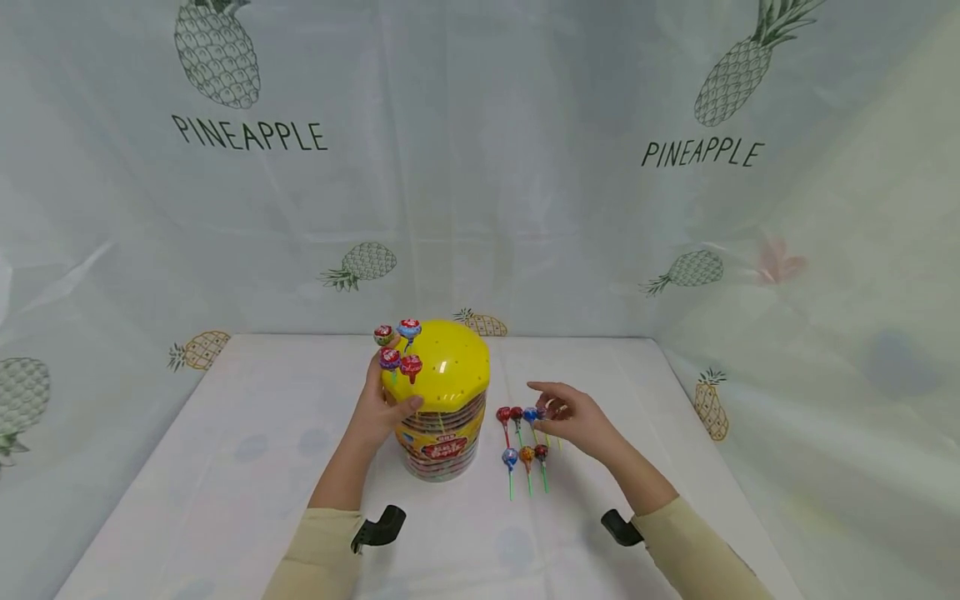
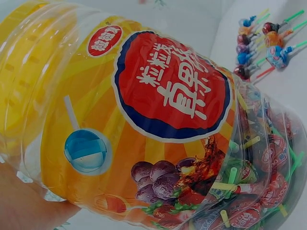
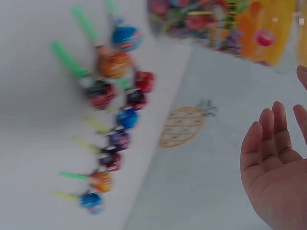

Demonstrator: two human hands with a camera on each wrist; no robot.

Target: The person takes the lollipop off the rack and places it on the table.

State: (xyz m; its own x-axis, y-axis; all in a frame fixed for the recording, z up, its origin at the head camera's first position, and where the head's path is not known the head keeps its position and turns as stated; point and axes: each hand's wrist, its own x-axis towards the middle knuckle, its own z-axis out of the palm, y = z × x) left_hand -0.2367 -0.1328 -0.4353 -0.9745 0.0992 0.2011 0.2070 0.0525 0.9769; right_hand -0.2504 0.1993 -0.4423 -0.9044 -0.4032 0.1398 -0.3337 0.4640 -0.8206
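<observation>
Grips the yellow lid (image 1: 453, 367) by its left side with the left hand (image 1: 377, 410), left of centre in the head view — with thumb bent onto the near rim and fingers mostly hidden round the edge. Has the jar (image 1: 444, 446) upright directly under the lid on the white table (image 1: 450, 550), with wrapped candy (image 2: 273, 191) inside, at lower right of the left wrist view. Shows four standing lollipops (image 1: 411, 367) in the lid's left part, heads up. Holds the right hand (image 1: 581, 425) right of centre, at the right end of the back row (image 1: 516, 414) — with fingers parted, loosely bent and gripping nothing. Has that row of seven lollipops and the front row (image 1: 527, 454) of three laid flat right of the jar, sticks toward the frame's bottom. Wears beige sleeves (image 1: 318, 550).
</observation>
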